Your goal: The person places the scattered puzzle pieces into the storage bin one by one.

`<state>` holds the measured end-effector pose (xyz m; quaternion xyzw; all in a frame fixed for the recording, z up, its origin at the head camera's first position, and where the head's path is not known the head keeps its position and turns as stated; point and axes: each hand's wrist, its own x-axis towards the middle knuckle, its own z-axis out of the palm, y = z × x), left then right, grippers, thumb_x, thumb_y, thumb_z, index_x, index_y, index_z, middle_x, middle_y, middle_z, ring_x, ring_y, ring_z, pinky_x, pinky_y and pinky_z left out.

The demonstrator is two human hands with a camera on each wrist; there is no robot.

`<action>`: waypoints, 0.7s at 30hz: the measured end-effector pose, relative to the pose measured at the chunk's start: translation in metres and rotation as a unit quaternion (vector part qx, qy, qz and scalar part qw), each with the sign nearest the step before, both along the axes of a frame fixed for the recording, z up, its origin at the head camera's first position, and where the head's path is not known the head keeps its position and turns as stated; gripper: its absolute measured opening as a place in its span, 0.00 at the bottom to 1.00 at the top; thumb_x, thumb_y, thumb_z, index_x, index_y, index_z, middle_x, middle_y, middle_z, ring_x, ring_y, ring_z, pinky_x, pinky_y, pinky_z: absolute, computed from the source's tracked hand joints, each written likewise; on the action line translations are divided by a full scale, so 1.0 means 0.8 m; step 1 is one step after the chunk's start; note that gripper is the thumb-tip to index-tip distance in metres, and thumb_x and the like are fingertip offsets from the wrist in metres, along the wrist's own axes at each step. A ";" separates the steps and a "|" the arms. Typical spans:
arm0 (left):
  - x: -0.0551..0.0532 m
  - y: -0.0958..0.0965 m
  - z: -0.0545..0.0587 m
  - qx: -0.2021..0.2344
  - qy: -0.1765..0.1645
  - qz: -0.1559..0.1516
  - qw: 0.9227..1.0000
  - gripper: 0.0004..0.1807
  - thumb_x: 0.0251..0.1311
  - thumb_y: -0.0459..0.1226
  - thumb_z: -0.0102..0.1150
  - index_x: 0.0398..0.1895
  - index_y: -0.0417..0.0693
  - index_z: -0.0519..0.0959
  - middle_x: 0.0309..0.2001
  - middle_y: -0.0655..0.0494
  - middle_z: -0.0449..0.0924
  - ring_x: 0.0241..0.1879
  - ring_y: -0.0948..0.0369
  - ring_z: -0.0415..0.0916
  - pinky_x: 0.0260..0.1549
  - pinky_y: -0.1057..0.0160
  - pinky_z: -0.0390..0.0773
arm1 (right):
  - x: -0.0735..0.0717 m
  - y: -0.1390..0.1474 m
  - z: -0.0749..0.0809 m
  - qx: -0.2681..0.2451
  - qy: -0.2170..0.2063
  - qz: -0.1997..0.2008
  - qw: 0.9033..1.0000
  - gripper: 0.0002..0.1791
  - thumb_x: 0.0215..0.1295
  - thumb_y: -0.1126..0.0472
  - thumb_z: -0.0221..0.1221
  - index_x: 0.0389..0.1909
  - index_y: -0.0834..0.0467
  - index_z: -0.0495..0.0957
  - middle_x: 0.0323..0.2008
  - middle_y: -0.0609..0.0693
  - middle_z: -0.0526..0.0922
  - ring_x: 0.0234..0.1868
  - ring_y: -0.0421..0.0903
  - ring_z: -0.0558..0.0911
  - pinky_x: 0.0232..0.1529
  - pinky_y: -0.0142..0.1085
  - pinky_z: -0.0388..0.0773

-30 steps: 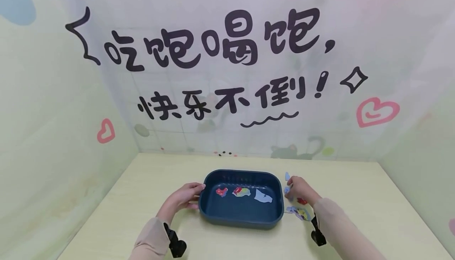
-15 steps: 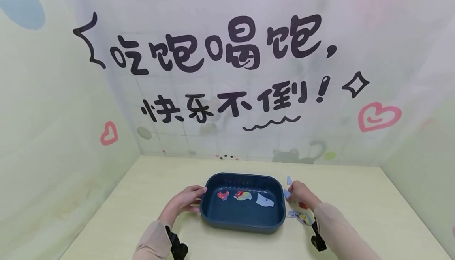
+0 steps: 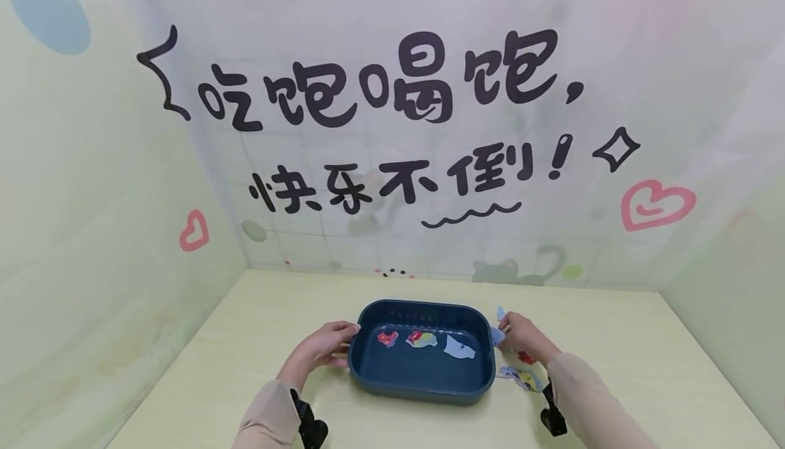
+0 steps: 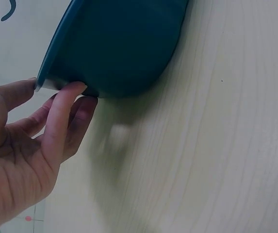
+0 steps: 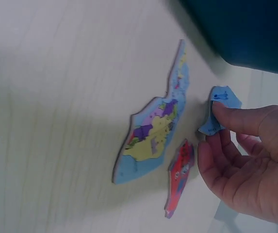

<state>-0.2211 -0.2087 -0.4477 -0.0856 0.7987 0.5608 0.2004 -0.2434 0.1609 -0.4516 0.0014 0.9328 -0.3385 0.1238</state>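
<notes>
A dark blue rectangular tray (image 3: pixel 423 394) stands on the table, and my left hand (image 3: pixel 321 348) grips its left end. In the left wrist view the thumb is at the rim and the fingers lie against the outer wall. At the tray's right side my right hand (image 3: pixel 529 338) pinches a light blue puzzle piece (image 5: pixel 228 97) between thumb and fingers. Close to that hand lie a red puzzle piece (image 5: pixel 179 179) and a long yellow, purple and blue piece (image 5: pixel 151 131). Inside the tray are a red piece (image 3: pixel 388 338), a red and yellow piece (image 3: pixel 422 339) and a pale blue piece (image 3: pixel 458 347).
Another small light blue piece (image 3: pixel 501 313) lies just beyond the right hand's fingers. The pale wood table (image 3: pixel 619 347) is enclosed by printed fabric walls (image 3: pixel 392 244) at the back and both sides.
The head view has shifted slightly, so the scene sits a little lower and further right. More of the light blue piece shows between the right fingers and the tray. The left hand keeps its hold.
</notes>
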 end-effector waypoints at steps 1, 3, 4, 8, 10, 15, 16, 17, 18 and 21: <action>0.000 0.000 0.000 -0.001 0.000 0.001 1.000 0.24 0.66 0.45 0.46 0.57 0.36 0.67 0.48 0.43 0.76 0.39 0.58 0.77 0.28 0.62 0.81 | 0.000 0.002 0.002 -0.009 -0.003 0.001 1.000 0.14 0.47 0.74 0.62 0.34 0.67 0.69 0.32 0.58 0.76 0.30 0.47 0.74 0.28 0.35 0.73; 0.000 0.001 0.000 -0.001 -0.001 0.002 1.000 0.24 0.66 0.45 0.46 0.57 0.37 0.67 0.48 0.43 0.76 0.39 0.59 0.77 0.28 0.62 0.81 | -0.001 0.006 0.007 -0.036 -0.008 0.005 0.999 0.12 0.48 0.75 0.60 0.34 0.68 0.70 0.29 0.56 0.74 0.27 0.46 0.72 0.26 0.34 0.72; 0.000 0.001 0.001 -0.001 -0.001 0.002 1.000 0.24 0.66 0.45 0.46 0.57 0.37 0.67 0.48 0.43 0.76 0.39 0.59 0.77 0.28 0.62 0.81 | -0.002 0.008 0.010 -0.045 -0.010 0.010 0.999 0.11 0.48 0.75 0.60 0.34 0.69 0.71 0.28 0.55 0.74 0.26 0.45 0.72 0.25 0.33 0.72; 0.000 0.001 0.001 -0.001 -0.001 0.003 1.000 0.24 0.66 0.45 0.46 0.57 0.37 0.67 0.48 0.43 0.76 0.39 0.59 0.77 0.27 0.63 0.81 | -0.005 0.016 0.022 -0.078 -0.010 0.033 0.996 0.10 0.48 0.75 0.58 0.35 0.72 0.73 0.24 0.53 0.74 0.23 0.42 0.71 0.24 0.32 0.75; 0.000 0.001 0.001 0.000 -0.001 0.002 1.000 0.24 0.66 0.45 0.46 0.57 0.37 0.67 0.48 0.43 0.76 0.38 0.59 0.77 0.27 0.63 0.81 | -0.006 0.020 0.027 -0.083 -0.010 0.040 0.996 0.10 0.50 0.74 0.59 0.35 0.73 0.74 0.24 0.52 0.76 0.23 0.41 0.71 0.25 0.32 0.75; 0.000 0.001 0.001 -0.001 -0.001 -0.001 1.000 0.24 0.66 0.45 0.45 0.57 0.37 0.67 0.48 0.43 0.76 0.38 0.59 0.77 0.27 0.63 0.81 | -0.011 0.025 0.037 -0.096 -0.006 0.048 0.994 0.11 0.54 0.71 0.58 0.37 0.74 0.75 0.26 0.53 0.78 0.22 0.40 0.71 0.26 0.31 0.76; 0.000 0.001 0.001 -0.001 0.000 -0.002 1.000 0.24 0.66 0.45 0.45 0.57 0.37 0.67 0.48 0.43 0.76 0.38 0.59 0.77 0.27 0.63 0.81 | -0.013 0.025 0.039 -0.100 -0.005 0.049 0.994 0.11 0.54 0.71 0.58 0.38 0.74 0.75 0.26 0.53 0.79 0.23 0.40 0.71 0.27 0.31 0.76; 0.001 0.000 0.001 -0.001 -0.001 -0.003 1.000 0.24 0.66 0.45 0.45 0.57 0.37 0.67 0.48 0.43 0.76 0.38 0.59 0.77 0.27 0.63 0.81 | -0.014 0.025 0.041 -0.102 -0.003 0.052 0.993 0.12 0.55 0.71 0.58 0.38 0.75 0.75 0.27 0.53 0.79 0.23 0.40 0.72 0.27 0.31 0.77; 0.001 0.000 0.002 0.000 0.000 -0.005 1.000 0.24 0.67 0.45 0.45 0.58 0.36 0.66 0.48 0.43 0.75 0.38 0.59 0.77 0.28 0.63 0.81 | -0.015 0.024 0.043 -0.103 -0.001 0.054 0.993 0.12 0.56 0.70 0.58 0.39 0.75 0.75 0.27 0.54 0.80 0.23 0.40 0.72 0.28 0.31 0.77; 0.001 0.001 0.003 0.001 0.001 -0.006 1.000 0.24 0.67 0.44 0.44 0.58 0.35 0.66 0.48 0.42 0.75 0.39 0.58 0.77 0.28 0.62 0.81 | -0.018 0.024 0.048 -0.107 0.001 0.054 0.993 0.12 0.57 0.69 0.58 0.39 0.74 0.76 0.28 0.53 0.81 0.24 0.40 0.73 0.28 0.31 0.77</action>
